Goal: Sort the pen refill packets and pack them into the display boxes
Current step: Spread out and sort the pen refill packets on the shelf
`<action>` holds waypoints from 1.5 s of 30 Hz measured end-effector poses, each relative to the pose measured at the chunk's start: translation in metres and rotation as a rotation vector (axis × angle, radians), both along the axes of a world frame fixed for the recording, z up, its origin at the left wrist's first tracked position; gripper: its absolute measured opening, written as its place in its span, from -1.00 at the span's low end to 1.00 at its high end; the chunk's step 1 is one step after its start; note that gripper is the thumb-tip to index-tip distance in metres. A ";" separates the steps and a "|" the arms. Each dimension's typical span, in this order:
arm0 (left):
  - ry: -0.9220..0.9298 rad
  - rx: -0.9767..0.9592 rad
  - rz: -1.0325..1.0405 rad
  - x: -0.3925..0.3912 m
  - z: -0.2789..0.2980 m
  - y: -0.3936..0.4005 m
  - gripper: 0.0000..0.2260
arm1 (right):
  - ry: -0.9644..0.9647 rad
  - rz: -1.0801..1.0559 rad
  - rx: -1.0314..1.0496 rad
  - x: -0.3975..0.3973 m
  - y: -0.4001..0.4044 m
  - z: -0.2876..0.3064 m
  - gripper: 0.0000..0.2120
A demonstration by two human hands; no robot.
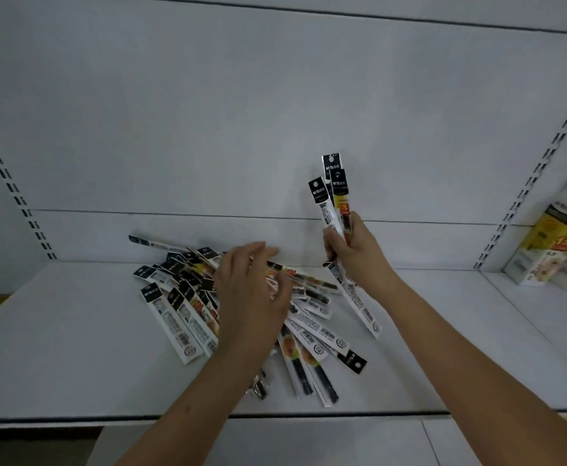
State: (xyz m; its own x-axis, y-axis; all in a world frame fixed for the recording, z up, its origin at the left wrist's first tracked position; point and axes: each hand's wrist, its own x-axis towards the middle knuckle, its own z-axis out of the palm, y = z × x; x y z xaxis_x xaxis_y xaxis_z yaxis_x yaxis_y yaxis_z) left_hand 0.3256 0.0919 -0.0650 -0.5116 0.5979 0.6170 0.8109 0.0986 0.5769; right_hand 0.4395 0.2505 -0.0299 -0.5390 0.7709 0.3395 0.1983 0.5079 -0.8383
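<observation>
Packets on shelf, boxes rightward

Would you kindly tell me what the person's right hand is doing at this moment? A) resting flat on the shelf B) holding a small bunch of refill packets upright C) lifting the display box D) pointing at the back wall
B: the right hand grips a few refill packets upright above the shelf, while the left hand hovers open over the loose pile.

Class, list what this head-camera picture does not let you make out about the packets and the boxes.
- Pile of packets: middle hidden under left hand.
- Held packets: count unclear; they overlap in right hand.
- Display boxes: cut by right edge, blurred.
- Packet print: too small.
</observation>
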 end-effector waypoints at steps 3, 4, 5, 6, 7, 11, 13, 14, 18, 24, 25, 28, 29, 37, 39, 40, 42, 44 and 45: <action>-0.088 -0.178 -0.150 0.017 0.009 0.019 -0.69 | 0.039 -0.053 -0.026 0.003 0.001 -0.002 -0.92; -0.184 -0.235 -0.214 0.021 0.010 0.025 -0.74 | 0.081 -0.055 -0.061 0.004 0.001 -0.002 -0.91; -0.265 -0.287 -0.264 0.026 0.011 0.031 -0.84 | 0.133 -0.048 -0.099 0.005 0.002 -0.001 -0.91; -0.307 -0.318 -0.311 0.030 0.012 0.037 -0.88 | 0.184 -0.038 -0.130 0.006 0.002 -0.001 -0.91; -0.335 -0.347 -0.345 0.034 0.011 0.044 -0.80 | 0.226 -0.030 -0.151 0.005 0.002 0.000 -0.91; -0.573 -0.331 -0.382 0.040 0.006 0.065 -0.89 | 0.278 -0.045 -0.205 0.008 0.004 0.001 -0.89; -0.688 -0.296 -0.354 0.038 0.002 0.071 -0.88 | 0.288 -0.075 -0.247 0.015 0.008 0.001 -0.88; -0.689 -0.292 -0.342 0.037 -0.001 0.074 -0.85 | 0.306 -0.086 -0.273 0.020 0.010 0.001 -0.89; -0.558 -0.298 -0.304 0.039 -0.009 0.083 -0.87 | 0.261 -0.145 -0.302 0.045 0.017 -0.004 -0.83; -0.542 -0.237 -0.434 0.052 0.014 0.101 -0.60 | 0.113 -0.076 -0.336 0.061 0.012 -0.038 -0.84; -0.519 -0.261 -0.456 0.053 0.018 0.106 -0.54 | 0.074 -0.040 -0.333 0.063 0.011 -0.044 -0.81; -0.433 -0.303 -0.508 0.053 0.027 0.119 -0.57 | -0.011 -0.008 -0.335 0.065 0.008 -0.055 -0.67; -0.428 -0.306 -0.527 0.053 0.029 0.122 -0.62 | -0.016 0.007 -0.332 0.065 0.008 -0.056 -0.64; -0.568 -0.275 -0.641 0.040 0.036 0.130 -0.66 | -0.379 -0.013 0.024 0.064 0.010 -0.043 -0.75; -0.523 -0.243 -0.647 0.040 0.039 0.129 -0.72 | -0.445 -0.034 0.069 0.066 0.013 -0.037 -0.57; -0.515 -0.226 -0.639 0.041 0.040 0.128 -0.75 | -0.426 -0.036 0.053 0.069 0.014 -0.034 -0.50; -0.539 -0.194 -0.602 0.041 0.038 0.127 -0.81 | -0.337 -0.047 0.009 0.074 0.013 -0.030 -0.47; -0.579 -0.181 -0.573 0.041 0.035 0.126 -0.85 | -0.295 -0.093 0.016 0.074 0.006 -0.031 -0.56; -0.597 -0.183 -0.578 0.042 0.034 0.124 -0.85 | -0.292 -0.122 0.025 0.071 0.002 -0.035 -0.63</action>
